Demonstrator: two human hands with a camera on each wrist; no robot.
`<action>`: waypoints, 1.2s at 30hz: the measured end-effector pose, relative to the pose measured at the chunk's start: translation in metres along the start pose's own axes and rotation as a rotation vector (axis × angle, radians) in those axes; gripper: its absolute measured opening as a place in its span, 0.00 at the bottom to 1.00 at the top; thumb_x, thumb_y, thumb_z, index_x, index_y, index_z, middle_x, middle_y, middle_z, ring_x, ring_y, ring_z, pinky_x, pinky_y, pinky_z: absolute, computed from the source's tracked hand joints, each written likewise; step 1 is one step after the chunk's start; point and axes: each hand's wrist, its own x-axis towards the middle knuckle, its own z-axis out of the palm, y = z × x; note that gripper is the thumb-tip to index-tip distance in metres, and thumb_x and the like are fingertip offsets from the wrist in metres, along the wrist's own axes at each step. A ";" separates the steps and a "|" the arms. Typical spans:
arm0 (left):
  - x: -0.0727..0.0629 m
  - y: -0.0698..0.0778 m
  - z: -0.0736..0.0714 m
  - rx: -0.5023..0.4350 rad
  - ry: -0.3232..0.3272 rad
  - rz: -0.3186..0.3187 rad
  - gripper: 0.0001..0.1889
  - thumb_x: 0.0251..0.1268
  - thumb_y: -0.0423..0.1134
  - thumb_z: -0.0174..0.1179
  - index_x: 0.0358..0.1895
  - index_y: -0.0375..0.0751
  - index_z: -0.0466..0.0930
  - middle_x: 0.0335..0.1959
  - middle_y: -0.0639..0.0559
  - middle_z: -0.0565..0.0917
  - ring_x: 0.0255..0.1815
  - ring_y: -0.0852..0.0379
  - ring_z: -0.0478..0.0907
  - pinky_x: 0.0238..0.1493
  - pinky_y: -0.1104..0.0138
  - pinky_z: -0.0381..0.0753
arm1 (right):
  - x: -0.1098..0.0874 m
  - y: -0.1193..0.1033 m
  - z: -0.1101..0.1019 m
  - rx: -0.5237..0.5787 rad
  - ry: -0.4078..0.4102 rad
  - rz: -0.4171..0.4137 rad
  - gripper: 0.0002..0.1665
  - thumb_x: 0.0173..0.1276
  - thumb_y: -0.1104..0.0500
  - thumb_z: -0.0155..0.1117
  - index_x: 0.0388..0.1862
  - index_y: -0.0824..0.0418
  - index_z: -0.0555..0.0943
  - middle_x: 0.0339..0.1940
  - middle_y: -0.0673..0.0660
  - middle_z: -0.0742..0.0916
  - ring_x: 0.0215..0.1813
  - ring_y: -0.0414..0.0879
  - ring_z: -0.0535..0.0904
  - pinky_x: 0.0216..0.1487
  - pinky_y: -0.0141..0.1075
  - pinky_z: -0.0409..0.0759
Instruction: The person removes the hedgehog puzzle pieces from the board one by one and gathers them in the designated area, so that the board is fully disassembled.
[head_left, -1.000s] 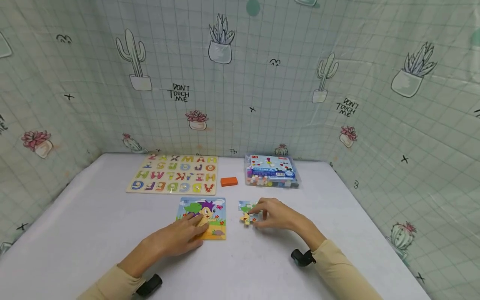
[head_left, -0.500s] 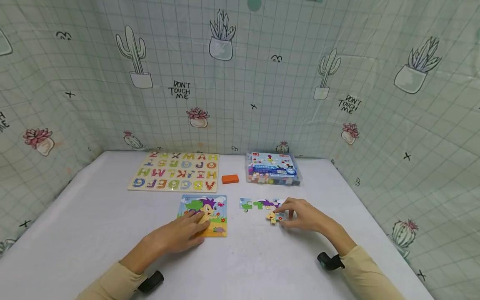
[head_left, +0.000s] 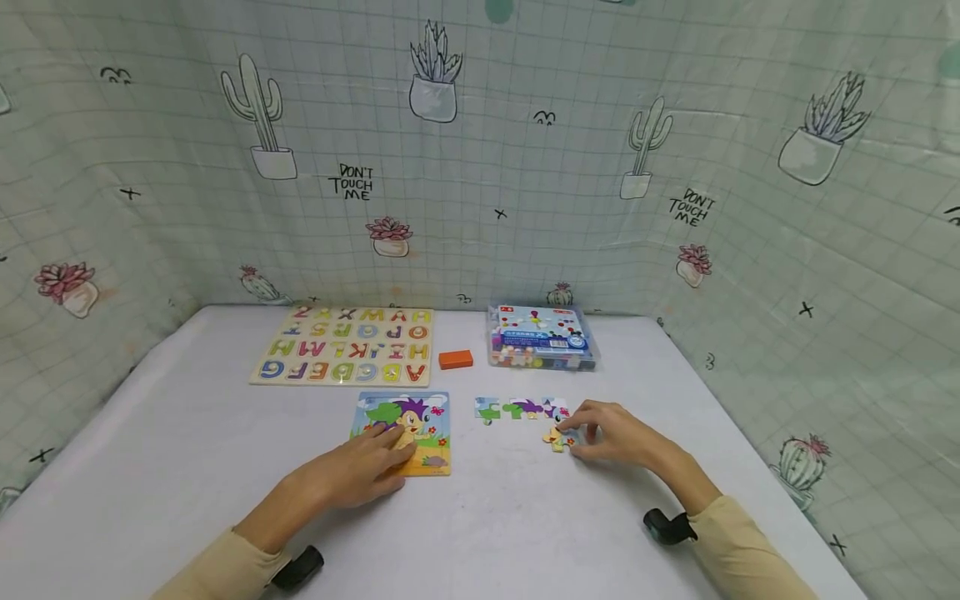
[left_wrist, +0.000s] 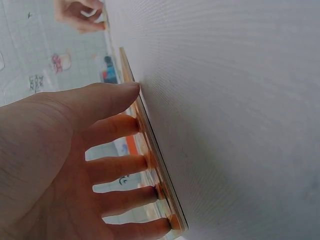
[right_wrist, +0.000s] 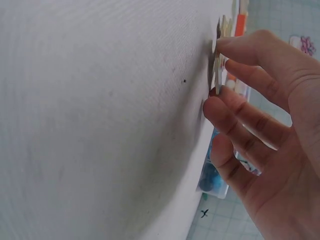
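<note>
My left hand point(head_left: 356, 471) rests on a square cartoon picture puzzle board point(head_left: 439, 429), its fingers spread over the lower left part. In the left wrist view the fingertips and thumb touch the edge and face of the board point(left_wrist: 159, 159). To the right, my right hand point(head_left: 618, 435) pinches a jigsaw piece point(head_left: 555, 439) with yellow and a red flower on it, between thumb and fingers. The right wrist view shows this piece point(right_wrist: 218, 75) edge-on, close to the table. Just behind it lie a green and blue piece point(head_left: 486, 409) and a purple-haired piece point(head_left: 527, 408) in a row.
A wooden alphabet board point(head_left: 341, 343) lies at the back left. Beside it sits an orange block point(head_left: 456, 359). A clear plastic box point(head_left: 542, 339) with a blue label and colourful parts stands at the back right. Patterned cloth point(head_left: 480, 150) rises behind the white table point(head_left: 480, 542).
My right hand has moved to the right with the piece, from beside the board to the row's right end, uncovering the row. My left hand has stayed on the board.
</note>
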 end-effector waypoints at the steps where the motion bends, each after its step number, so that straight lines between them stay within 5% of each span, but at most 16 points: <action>1: 0.000 0.000 0.000 0.000 0.001 -0.002 0.26 0.70 0.44 0.59 0.68 0.39 0.72 0.73 0.33 0.66 0.75 0.31 0.59 0.74 0.42 0.61 | 0.001 0.000 0.001 0.000 0.001 -0.004 0.17 0.61 0.56 0.72 0.50 0.52 0.86 0.40 0.50 0.84 0.33 0.38 0.76 0.35 0.28 0.73; 19: -0.001 -0.004 0.002 0.007 0.004 0.009 0.26 0.71 0.45 0.58 0.69 0.41 0.71 0.73 0.35 0.66 0.75 0.32 0.59 0.73 0.41 0.62 | 0.008 -0.012 -0.002 -0.028 -0.007 0.000 0.19 0.62 0.57 0.71 0.53 0.57 0.85 0.43 0.52 0.85 0.35 0.40 0.77 0.34 0.28 0.74; 36: -0.003 -0.010 -0.002 -0.042 -0.011 -0.023 0.24 0.71 0.44 0.58 0.66 0.40 0.74 0.73 0.32 0.64 0.76 0.33 0.58 0.73 0.42 0.61 | 0.079 -0.080 0.019 0.004 -0.101 -0.108 0.18 0.66 0.51 0.68 0.52 0.57 0.85 0.40 0.52 0.87 0.37 0.39 0.80 0.36 0.27 0.78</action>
